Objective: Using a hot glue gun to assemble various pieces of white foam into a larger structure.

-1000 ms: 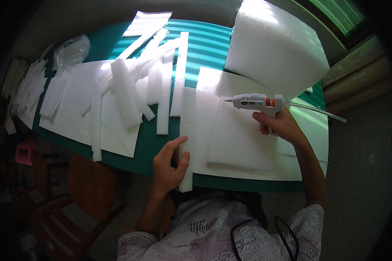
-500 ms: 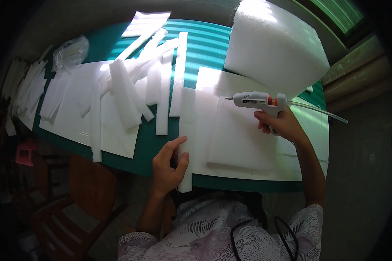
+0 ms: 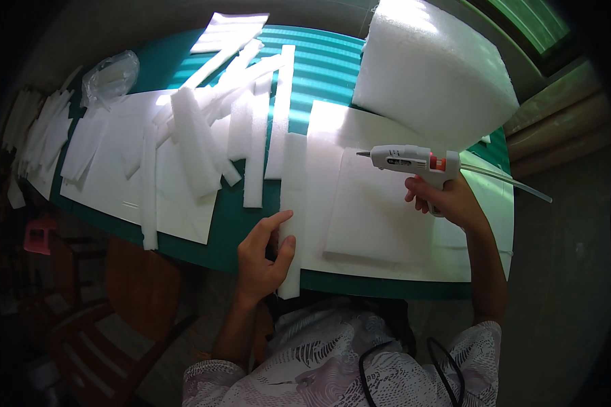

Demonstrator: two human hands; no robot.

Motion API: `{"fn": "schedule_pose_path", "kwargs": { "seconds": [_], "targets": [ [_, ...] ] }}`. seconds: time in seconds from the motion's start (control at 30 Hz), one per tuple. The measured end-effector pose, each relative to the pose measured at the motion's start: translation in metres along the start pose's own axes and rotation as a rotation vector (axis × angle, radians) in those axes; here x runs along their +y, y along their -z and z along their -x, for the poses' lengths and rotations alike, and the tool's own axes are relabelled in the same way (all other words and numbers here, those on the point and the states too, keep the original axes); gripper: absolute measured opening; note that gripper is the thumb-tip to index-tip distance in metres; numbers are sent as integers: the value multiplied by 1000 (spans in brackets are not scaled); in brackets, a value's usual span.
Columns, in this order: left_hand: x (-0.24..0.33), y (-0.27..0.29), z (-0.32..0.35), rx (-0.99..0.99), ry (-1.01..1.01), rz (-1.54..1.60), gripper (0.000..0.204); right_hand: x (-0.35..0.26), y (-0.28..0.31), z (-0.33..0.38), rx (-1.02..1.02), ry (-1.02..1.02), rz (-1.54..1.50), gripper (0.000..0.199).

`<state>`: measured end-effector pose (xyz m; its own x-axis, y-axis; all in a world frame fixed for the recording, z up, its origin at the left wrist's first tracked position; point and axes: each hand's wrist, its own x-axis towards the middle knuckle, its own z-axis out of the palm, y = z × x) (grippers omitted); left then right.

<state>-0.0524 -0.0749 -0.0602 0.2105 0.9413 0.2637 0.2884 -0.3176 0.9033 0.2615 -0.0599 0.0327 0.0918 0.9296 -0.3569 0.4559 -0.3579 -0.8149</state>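
Observation:
My right hand (image 3: 456, 198) is wrapped round the grip of a white hot glue gun (image 3: 406, 159), its nozzle aimed left and a long clear glue stick (image 3: 506, 179) trailing from its back. The gun hovers over a square white foam sheet (image 3: 370, 210), which lies on a white board (image 3: 326, 129). At the board's left edge a long white foam strip (image 3: 292, 178) runs lengthwise, its near end jutting past the table edge. My left hand (image 3: 263, 261) grips this strip by its left side, index finger and thumb on it, the other fingers mostly hidden.
Loose foam strips (image 3: 197, 146) lie heaped on the green table (image 3: 319, 47) and on a second white board (image 3: 176, 227) at left. A big foam block (image 3: 434, 74) stands at the back right. A clear plastic bag (image 3: 112, 76) sits far left; a wooden chair (image 3: 139, 285) stands below.
My right hand has moved the glue gun slightly right and a little down, away from the strip. My left hand stays on the foam strip.

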Motion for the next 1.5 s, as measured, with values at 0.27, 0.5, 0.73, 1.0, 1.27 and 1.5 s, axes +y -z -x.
{"fn": "schedule_pose_path", "kwargs": {
  "seconds": [0.27, 0.5, 0.73, 1.0, 1.27, 1.5],
  "targets": [
    [0, 0, -1, -10, 11, 9, 34, -2, 4, 34, -82, -58, -19, 29],
    [-2, -1, 0, -2, -1, 5, 34, 5, -15, 32, -144, -114, 117, 40],
    [-3, -2, 0, 14, -23, 5, 35, 8, -16, 28, -136, -144, 124, 40],
    [-1, -1, 0, 2, -2, 2, 35, 16, -19, 25, -115, -134, 94, 39],
    [-1, 0, 0, -4, 6, -6, 35, 19, -20, 24, -110, -114, 86, 39],
    [-1, -1, 0, 2, -3, 0, 35, 19, -20, 24, -97, -103, 69, 31]
  ]
}}
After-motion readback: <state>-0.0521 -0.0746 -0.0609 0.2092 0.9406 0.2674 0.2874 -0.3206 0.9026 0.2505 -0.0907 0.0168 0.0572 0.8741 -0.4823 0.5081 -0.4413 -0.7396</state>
